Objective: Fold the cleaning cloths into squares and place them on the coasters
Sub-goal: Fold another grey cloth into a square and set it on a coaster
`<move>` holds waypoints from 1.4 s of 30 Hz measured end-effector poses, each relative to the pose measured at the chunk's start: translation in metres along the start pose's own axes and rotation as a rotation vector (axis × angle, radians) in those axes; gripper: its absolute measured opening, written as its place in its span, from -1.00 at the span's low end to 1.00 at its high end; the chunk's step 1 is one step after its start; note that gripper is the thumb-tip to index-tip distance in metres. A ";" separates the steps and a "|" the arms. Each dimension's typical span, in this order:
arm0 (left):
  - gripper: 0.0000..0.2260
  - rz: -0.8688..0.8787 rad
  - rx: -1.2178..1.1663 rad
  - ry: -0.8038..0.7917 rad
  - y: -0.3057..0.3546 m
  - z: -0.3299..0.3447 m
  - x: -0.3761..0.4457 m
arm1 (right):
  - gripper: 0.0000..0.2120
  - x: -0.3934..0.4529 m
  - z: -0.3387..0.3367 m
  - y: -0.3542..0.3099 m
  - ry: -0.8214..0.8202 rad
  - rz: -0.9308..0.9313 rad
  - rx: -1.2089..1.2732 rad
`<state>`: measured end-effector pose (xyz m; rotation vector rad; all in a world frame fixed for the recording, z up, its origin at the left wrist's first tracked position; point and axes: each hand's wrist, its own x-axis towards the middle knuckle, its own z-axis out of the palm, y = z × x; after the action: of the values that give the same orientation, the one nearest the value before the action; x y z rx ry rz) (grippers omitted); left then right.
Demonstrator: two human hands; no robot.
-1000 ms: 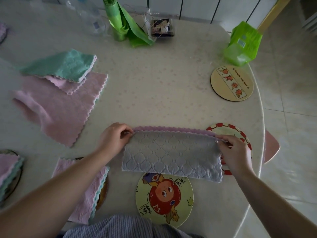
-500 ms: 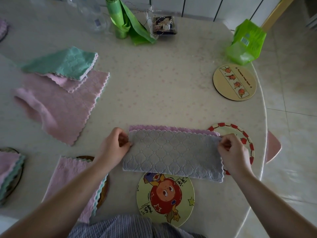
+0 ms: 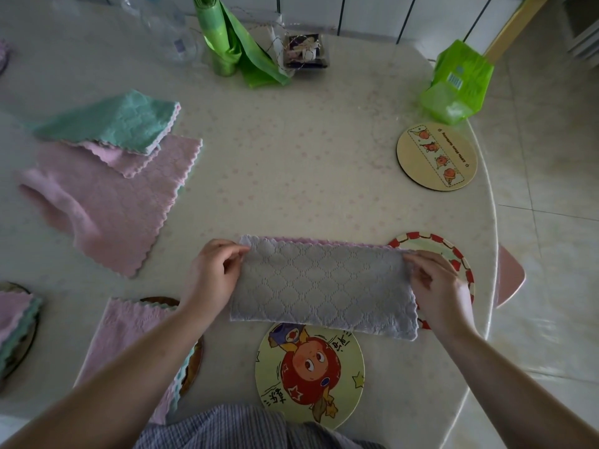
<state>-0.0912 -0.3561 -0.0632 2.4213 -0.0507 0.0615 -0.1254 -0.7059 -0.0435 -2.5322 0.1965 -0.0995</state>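
The half-folded grey cloth is pinched at its far corners by the left hand and right hand. If one pinch is loosened, the scalloped edges could be misaligned and the square skewed.

I see the folded cloth lying across the surface, between two coasters. A cloth pile sits far left, another coaster far right.
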 end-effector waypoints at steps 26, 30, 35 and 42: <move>-0.52 0.362 0.531 -0.503 0.049 0.042 -0.070 | -0.47 -0.054 0.050 -0.057 -0.419 -0.229 -0.421; -0.43 0.457 0.649 -0.509 0.014 0.020 -0.073 | -0.46 -0.054 0.027 -0.025 -0.403 -0.192 -0.501; -0.36 0.499 0.698 -0.503 -0.007 -0.003 -0.078 | -0.50 -0.054 0.004 -0.003 -0.399 -0.130 -0.547; -0.35 0.635 0.581 -0.490 0.042 0.028 -0.087 | -0.57 -0.014 0.013 -0.053 -0.339 -0.232 -0.386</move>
<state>-0.1798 -0.4042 -0.0619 2.8272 -1.1621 -0.2647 -0.1320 -0.6534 -0.0242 -2.8942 -0.2351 0.3036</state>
